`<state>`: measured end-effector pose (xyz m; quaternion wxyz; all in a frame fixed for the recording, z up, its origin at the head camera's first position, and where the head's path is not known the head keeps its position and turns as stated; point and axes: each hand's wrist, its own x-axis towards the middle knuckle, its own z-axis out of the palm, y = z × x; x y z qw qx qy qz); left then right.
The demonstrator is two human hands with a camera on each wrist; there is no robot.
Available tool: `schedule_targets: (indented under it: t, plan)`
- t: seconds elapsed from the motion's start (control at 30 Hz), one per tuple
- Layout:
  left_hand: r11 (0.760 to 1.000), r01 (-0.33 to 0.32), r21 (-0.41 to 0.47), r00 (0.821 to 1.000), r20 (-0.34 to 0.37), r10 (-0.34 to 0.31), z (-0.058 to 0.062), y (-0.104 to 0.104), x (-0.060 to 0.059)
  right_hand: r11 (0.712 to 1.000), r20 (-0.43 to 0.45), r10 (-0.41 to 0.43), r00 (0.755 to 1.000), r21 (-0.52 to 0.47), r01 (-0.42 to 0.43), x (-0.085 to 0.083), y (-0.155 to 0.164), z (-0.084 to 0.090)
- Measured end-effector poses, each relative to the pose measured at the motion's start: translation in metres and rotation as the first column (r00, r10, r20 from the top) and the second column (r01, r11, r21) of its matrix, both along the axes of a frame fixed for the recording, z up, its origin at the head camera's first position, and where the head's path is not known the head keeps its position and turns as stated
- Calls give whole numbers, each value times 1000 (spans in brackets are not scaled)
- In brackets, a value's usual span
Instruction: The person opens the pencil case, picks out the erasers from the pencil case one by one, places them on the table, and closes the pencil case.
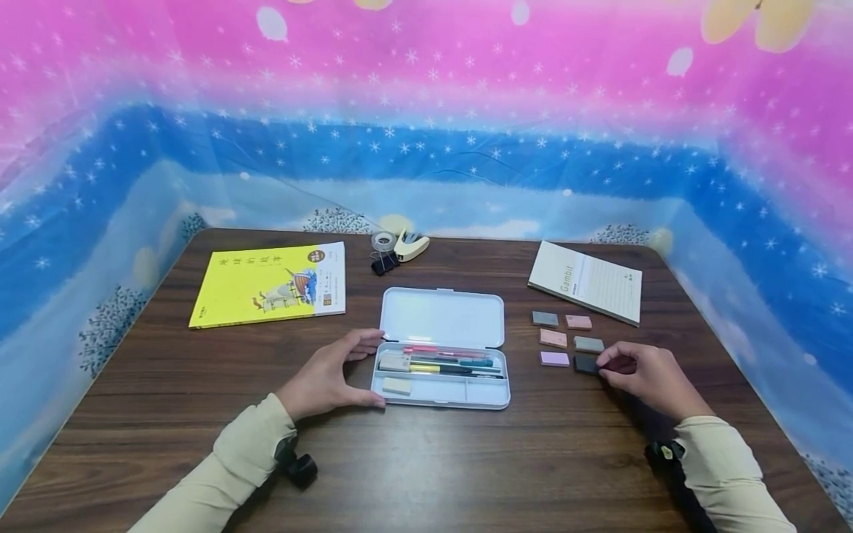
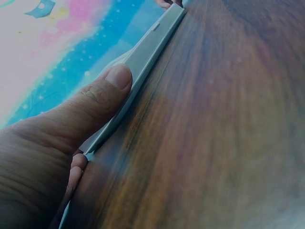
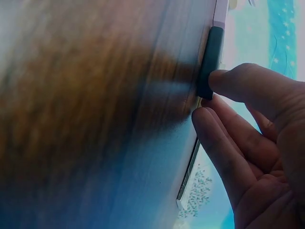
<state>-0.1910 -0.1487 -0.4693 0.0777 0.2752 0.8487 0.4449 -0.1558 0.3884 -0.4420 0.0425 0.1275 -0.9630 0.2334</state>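
An open white pencil case [image 1: 442,377] lies in the middle of the table, its lid [image 1: 443,318] tipped back. Pens [image 1: 460,363], a grey block [image 1: 395,362] and a cream eraser [image 1: 397,386] are inside. My left hand [image 1: 326,376] holds the case's left end; in the left wrist view, the thumb [image 2: 97,98] presses its front wall. On the right, my right hand [image 1: 649,377] pinches a black eraser [image 1: 586,364] at its right end. The right wrist view shows this dark eraser [image 3: 210,62] at the thumb tip. Beside it lies a lilac eraser [image 1: 554,359].
Behind the black eraser are grey [image 1: 545,318], pink [image 1: 578,322], peach [image 1: 553,338] and grey-green [image 1: 589,344] erasers. A notepad [image 1: 589,281] lies at back right, a yellow book [image 1: 266,285] at back left. Tape [image 1: 383,240], a binder clip [image 1: 384,263] and a stapler [image 1: 411,246] sit at the back.
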Motion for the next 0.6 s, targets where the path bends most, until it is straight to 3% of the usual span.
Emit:
schedule_targets:
  t: [0.13,0.3,0.47,0.6]
  plan:
    - [1000,3,-1,1000,0,-3,0,1,0,1000,-19,-14,1000,8,14,2,-4,1]
    - [1000,5,-2,1000,5,-5,0,1,0,999,-152,16,988,-27,-20,5,-41,14]
    - [1000,1,2,1000,0,-1,0,0,-1,970,-190,173,967,-137,-200,0,-117,34]
    - [1000,8,5,1000,-6,-8,-2,-1,-1,932,-103,313,944,-156,-326,-7,-181,41]
